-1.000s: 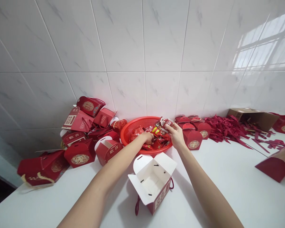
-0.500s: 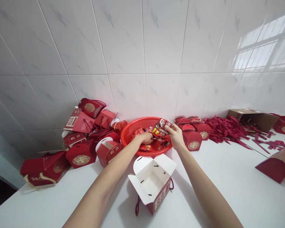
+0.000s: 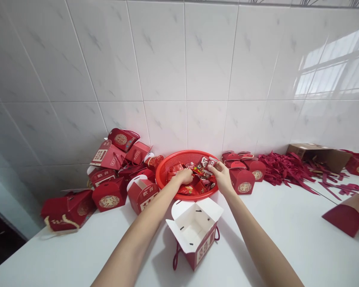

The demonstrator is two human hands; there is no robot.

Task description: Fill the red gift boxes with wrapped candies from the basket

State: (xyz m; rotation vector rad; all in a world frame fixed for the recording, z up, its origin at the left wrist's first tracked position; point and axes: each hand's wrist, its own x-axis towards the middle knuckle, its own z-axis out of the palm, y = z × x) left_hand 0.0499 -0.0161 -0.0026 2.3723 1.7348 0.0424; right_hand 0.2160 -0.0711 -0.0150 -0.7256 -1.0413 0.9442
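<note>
A red plastic basket (image 3: 164,190) by the wall holds several small wrapped packets, mostly red. My left hand (image 3: 185,176) is inside it with curled fingers among the packets; what they grip, if anything, is hidden. At the basket's right rim my right hand (image 3: 221,175) pinches a dark red packet (image 3: 208,162) with white print. Nearer to me, between my forearms, a red gift box (image 3: 201,249) stands with its white flaps spread. Its white inside shows nothing but dark cord ends, and red cord handles hang at its sides.
Closed red gift boxes (image 3: 109,195) are piled on the left, and more boxes (image 3: 242,181) stand right of the basket. Farther right lie a heap of dark red ribbons (image 3: 282,169) and a cardboard box (image 3: 334,157) on its side. A tiled wall (image 3: 206,123) bounds the white table (image 3: 271,223).
The camera view has tilted up a little, so everything sits slightly lower. Both hands stay at the basket, the right one still pinching the packet.
</note>
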